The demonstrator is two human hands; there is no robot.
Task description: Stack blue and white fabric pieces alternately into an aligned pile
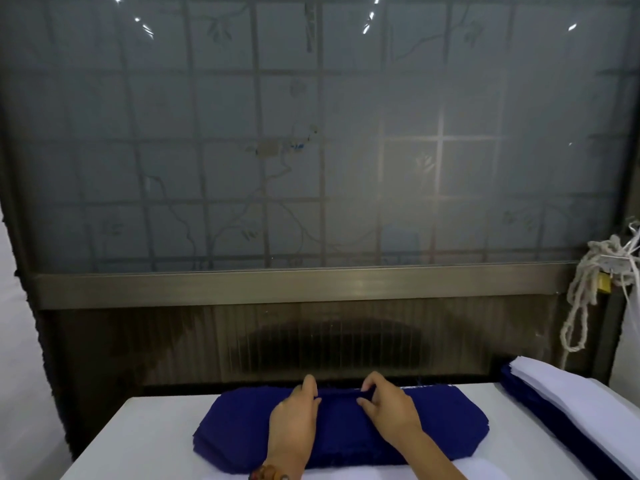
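A thick pile of dark blue fabric pieces (450,420) lies across the middle of the white table (145,431). My left hand (294,420) rests on top of the pile, its fingers reaching to the far edge. My right hand (388,407) sits beside it, its fingertips curled and pinching the far edge of the top blue piece. At the right edge of the table a second stack (568,410) shows white pieces lying over blue ones. Part of a white piece (485,471) shows at the near edge, below the blue pile.
A frosted glass window with a grid pattern (311,150) fills the wall behind the table, above a metal sill (277,287). White rope (588,289) hangs knotted at the right, next to a small brass padlock (604,282). A beaded bracelet (268,474) is on my left wrist.
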